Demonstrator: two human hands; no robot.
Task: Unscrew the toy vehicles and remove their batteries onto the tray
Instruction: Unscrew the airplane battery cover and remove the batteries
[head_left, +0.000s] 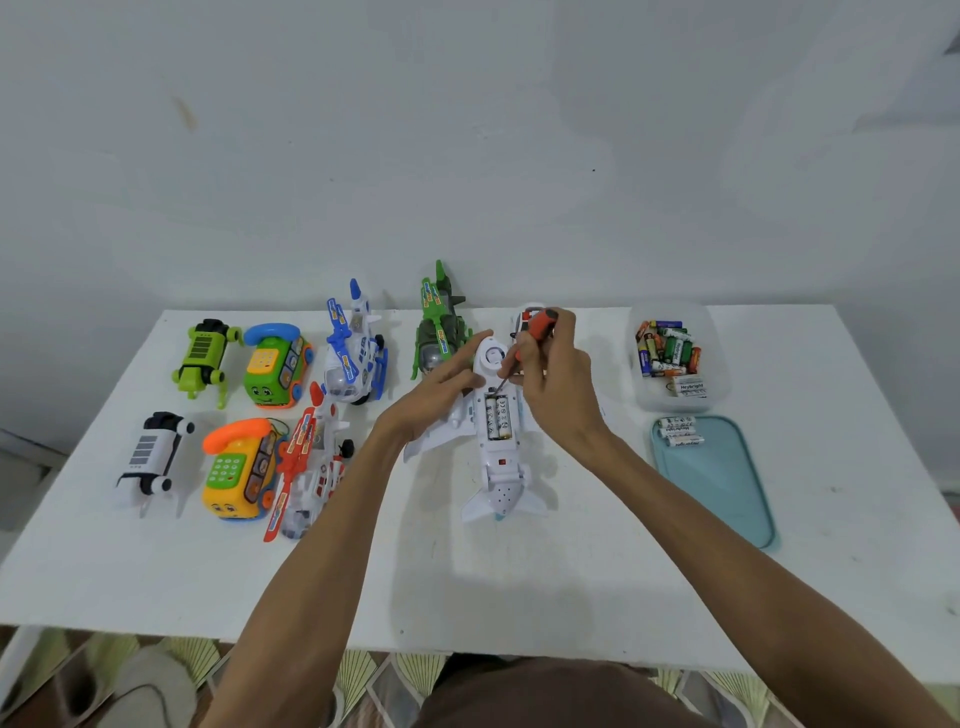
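Observation:
A white toy airplane (496, 457) lies belly up in the middle of the white table (519, 587). Its battery bay is uncovered and two batteries (496, 417) show inside. My left hand (447, 382) rests on the plane's left side with its fingers laid over the body. My right hand (553, 364) grips an orange and black screwdriver (535, 325), whose tip points down at the plane just above the bay. A blue tray (722, 483) at the right carries three white batteries (680, 431) at its far end.
Several toys stand at the left: a green robot dog (205, 358), a white robot dog (153, 457), two phone cars (275, 366) (241, 470), blue, red and green helicopters (356, 353) (306, 462) (439, 327). A clear tub of batteries (675, 356) sits at the back right.

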